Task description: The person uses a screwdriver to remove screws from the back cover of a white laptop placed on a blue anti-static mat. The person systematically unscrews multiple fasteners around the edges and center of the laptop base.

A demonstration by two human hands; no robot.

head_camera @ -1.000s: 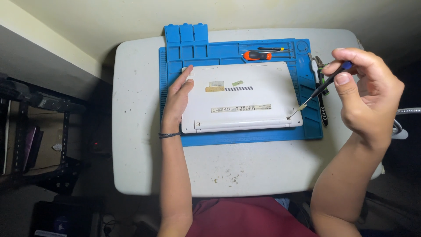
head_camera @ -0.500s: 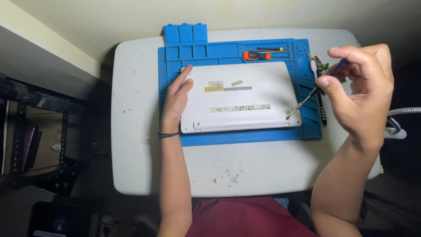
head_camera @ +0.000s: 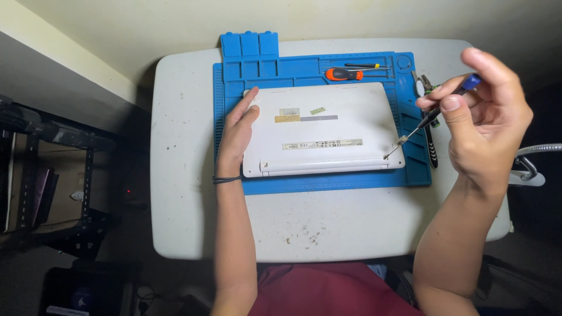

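A white laptop (head_camera: 323, 130) was laid underside up on a blue mat (head_camera: 304, 69) on the white tabletop (head_camera: 181, 175). The left hand (head_camera: 239, 131) was rested flat, fingers open, on the laptop's left edge, nothing gripped. A thin screwdriver (head_camera: 430, 116) was pinched in the right hand (head_camera: 483, 117), tip set at the laptop's near right corner. An orange-handled screwdriver (head_camera: 345, 74) was left beyond the laptop's far edge.

A white laptop (head_camera: 328, 131) lies shut and upside down, flat on a blue mat, its underside bearing a few small labels. A slim screwdriver (head_camera: 430, 117) with a blue-capped dark handle slants down, its tip seemingly touching the laptop's near right corner.
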